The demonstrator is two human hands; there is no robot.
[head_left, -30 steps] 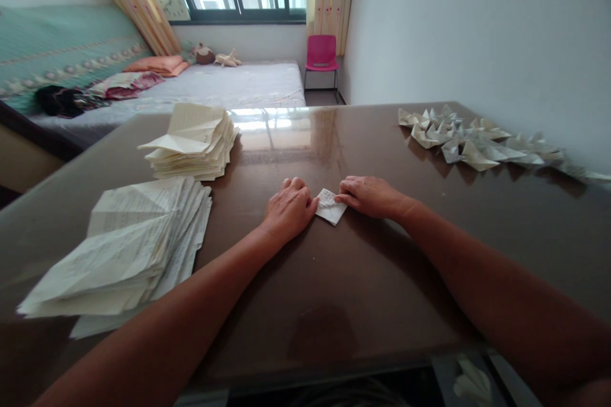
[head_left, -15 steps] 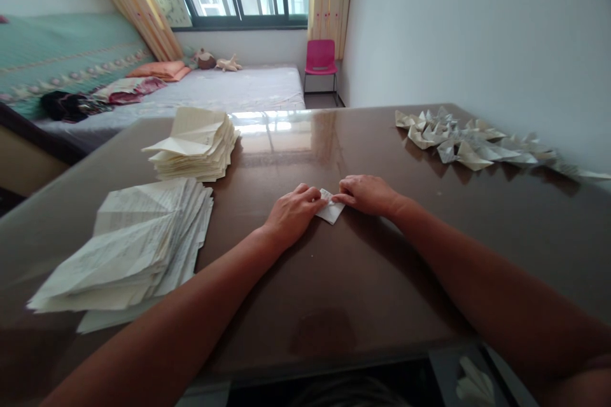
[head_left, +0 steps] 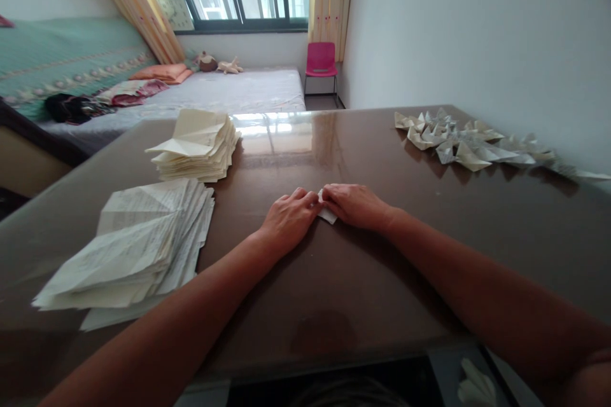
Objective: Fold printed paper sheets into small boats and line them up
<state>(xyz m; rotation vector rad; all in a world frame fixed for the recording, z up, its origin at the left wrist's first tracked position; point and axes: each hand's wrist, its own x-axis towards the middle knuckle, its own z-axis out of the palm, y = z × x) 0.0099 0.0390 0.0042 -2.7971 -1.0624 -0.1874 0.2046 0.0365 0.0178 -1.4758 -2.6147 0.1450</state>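
Note:
A small folded piece of paper [head_left: 327,215], white with writing on it, lies on the brown table between my hands. My left hand [head_left: 294,215] has its fingers closed on the paper's left side. From the right, my right hand [head_left: 353,201] covers most of the paper, its fingertips bent and pressed on it close to the left fingers. Only the near corner and a sliver at the top of the paper show; the rest is hidden under my fingers.
Creased written sheets [head_left: 138,241] are stacked at the left, with a yellowish paper stack [head_left: 195,146] behind them. Several folded paper shapes [head_left: 470,146] cluster at the back right by the wall. Beyond the table [head_left: 286,305] are a bed [head_left: 258,86] and a pink chair [head_left: 321,60].
My right hand has moved left over the paper, hiding more of it. My left fingers have shifted slightly onto its left side. The view has tilted up slightly.

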